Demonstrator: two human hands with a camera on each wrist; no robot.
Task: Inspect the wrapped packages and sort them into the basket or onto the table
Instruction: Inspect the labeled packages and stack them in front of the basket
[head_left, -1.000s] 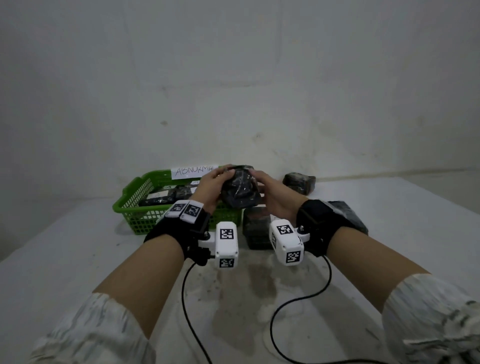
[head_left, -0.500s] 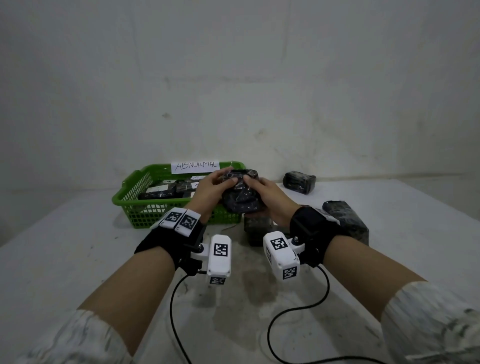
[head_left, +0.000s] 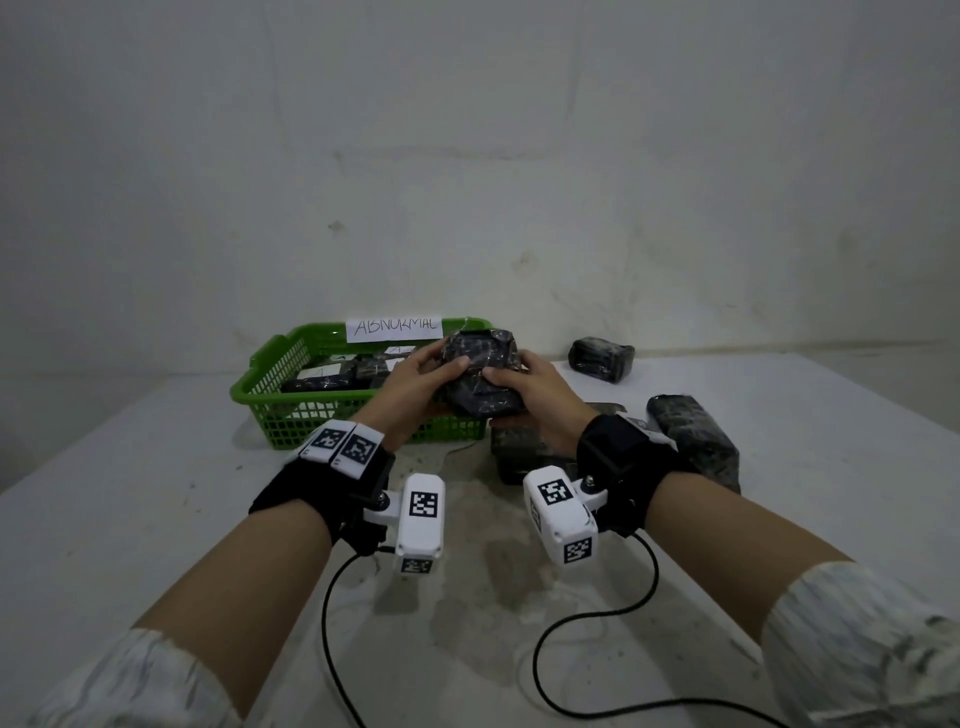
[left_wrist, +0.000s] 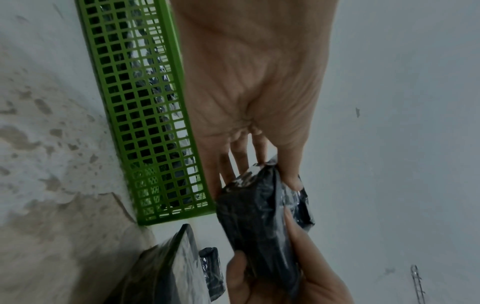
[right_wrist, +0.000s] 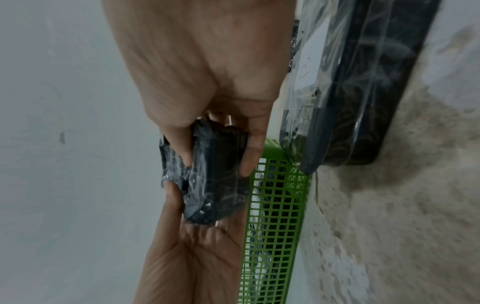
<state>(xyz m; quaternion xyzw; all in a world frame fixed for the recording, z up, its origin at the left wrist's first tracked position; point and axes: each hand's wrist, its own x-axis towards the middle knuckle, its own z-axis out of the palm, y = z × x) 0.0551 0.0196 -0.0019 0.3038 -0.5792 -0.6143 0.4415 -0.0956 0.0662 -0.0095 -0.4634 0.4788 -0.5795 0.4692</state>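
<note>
A small package wrapped in black plastic film (head_left: 480, 371) (left_wrist: 255, 222) (right_wrist: 213, 181) is held up in the air between both hands, just in front of the green basket's right end. My left hand (head_left: 423, 376) (left_wrist: 259, 168) grips its left side, thumb on top. My right hand (head_left: 524, 389) (right_wrist: 215, 154) grips its right side, thumb on the front face. The green mesh basket (head_left: 270, 384) (left_wrist: 145, 115) (right_wrist: 272, 226) carries a paper label reading ABNORMAL (head_left: 394, 327) and holds several dark wrapped packages (head_left: 332, 376).
On the white table (head_left: 130, 493) lie more black wrapped packages: one under my right hand (head_left: 524, 457) (right_wrist: 363, 102), a long one at the right (head_left: 693, 439), a small one near the wall (head_left: 601, 358). Two black cables (head_left: 587, 623) trail toward me. The wall stands close behind.
Both hands have kept the package and turned it between them, raising it slightly; the thumbs have shifted on its face. The head view has tilted a little downward.
</note>
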